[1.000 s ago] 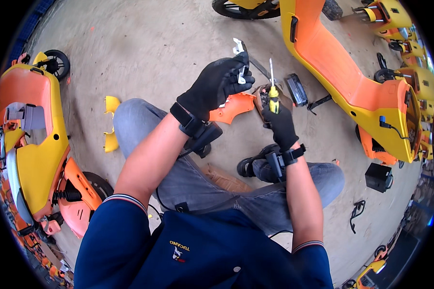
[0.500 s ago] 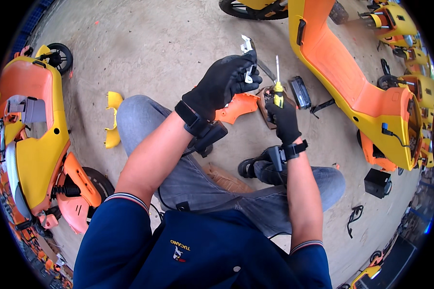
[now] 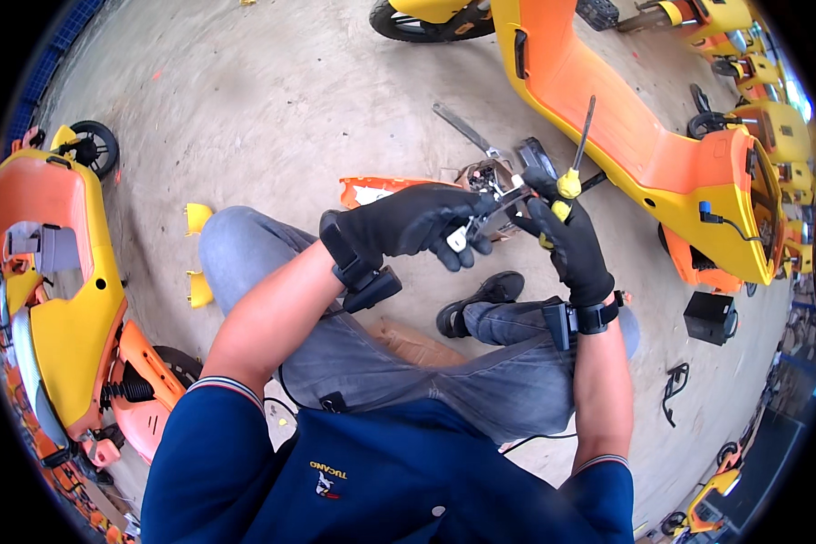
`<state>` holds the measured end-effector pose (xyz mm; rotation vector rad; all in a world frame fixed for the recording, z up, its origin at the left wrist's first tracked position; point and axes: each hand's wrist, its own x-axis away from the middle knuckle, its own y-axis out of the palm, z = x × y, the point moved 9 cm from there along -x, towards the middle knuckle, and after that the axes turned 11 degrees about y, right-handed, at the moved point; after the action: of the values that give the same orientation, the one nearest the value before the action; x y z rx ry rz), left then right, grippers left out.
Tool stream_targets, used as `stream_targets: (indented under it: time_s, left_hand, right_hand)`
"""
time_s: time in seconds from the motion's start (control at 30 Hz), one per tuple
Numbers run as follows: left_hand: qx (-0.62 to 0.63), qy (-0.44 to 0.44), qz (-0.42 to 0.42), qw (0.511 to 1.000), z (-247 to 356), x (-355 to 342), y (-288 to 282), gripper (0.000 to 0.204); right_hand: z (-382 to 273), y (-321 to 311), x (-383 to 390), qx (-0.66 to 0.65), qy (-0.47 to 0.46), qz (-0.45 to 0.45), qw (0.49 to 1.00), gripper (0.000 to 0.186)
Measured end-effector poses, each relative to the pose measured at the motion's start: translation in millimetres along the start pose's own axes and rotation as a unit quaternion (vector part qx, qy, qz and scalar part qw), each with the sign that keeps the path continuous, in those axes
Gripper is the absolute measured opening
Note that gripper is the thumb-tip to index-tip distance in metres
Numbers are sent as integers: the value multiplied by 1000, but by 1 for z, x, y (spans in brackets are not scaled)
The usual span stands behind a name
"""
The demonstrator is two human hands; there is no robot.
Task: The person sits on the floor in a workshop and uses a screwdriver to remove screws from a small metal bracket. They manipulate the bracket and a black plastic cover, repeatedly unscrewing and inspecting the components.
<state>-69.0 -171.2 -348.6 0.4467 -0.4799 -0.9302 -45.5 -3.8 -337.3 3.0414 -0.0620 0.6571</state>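
My left hand (image 3: pixel 417 222), in a black glove, is closed on a small dark, narrow part (image 3: pixel 496 218) with white end pieces; its exact kind is unclear. Tilted, the part reaches up and right toward my other hand. My right hand (image 3: pixel 573 245), gloved too, grips a screwdriver (image 3: pixel 568 185) by its yellow handle, the shank pointing up and away. Its thumb and fingertips are close to the far end of the part; whether they touch it I cannot tell. Just beyond both hands stands a small brown box (image 3: pixel 486 172) of loose hardware, partly covered by them.
Beyond the hands lie an adjustable wrench (image 3: pixel 462 125), a black rectangular piece (image 3: pixel 534 152) and an orange panel (image 3: pixel 358 190). A yellow-orange scooter (image 3: pixel 621 118) stands at right, another (image 3: pixel 63 299) at left. A black box (image 3: pixel 710 317) and black bracket (image 3: pixel 674 394) rest at lower right.
Both hands have come closer together, the left one moving down and bringing the part toward the right hand. The screwdriver has shifted right and now leans. The head view has moved slightly.
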Motion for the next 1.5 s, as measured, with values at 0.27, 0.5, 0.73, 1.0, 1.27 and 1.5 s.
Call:
stream_targets:
  time_s: [0.27, 0.5, 0.73, 1.0, 1.27, 1.5]
  left_hand:
    - [-108, 87, -91, 986, 13, 5, 7, 48]
    - [283, 43, -60, 956, 12, -11, -6, 61]
    - [-3, 171, 13, 985, 27, -10, -1, 56]
    - [23, 178, 24, 984, 23, -12, -2, 57]
    - [174, 170, 24, 970, 21, -14, -2, 52]
    - [194, 215, 71, 955, 24, -9, -27, 44]
  right_hand:
    - [16, -6, 2, 62, 49, -39, 996, 51]
    - [10, 5, 3, -198, 33, -32, 979, 38]
    - [42, 4, 5, -232, 52, -20, 971, 31]
    - [43, 61, 12, -281, 75, -109, 951, 36]
    - [38, 82, 23, -202, 132, -129, 962, 37]
    - [33, 29, 23, -66, 105, 18, 992, 34]
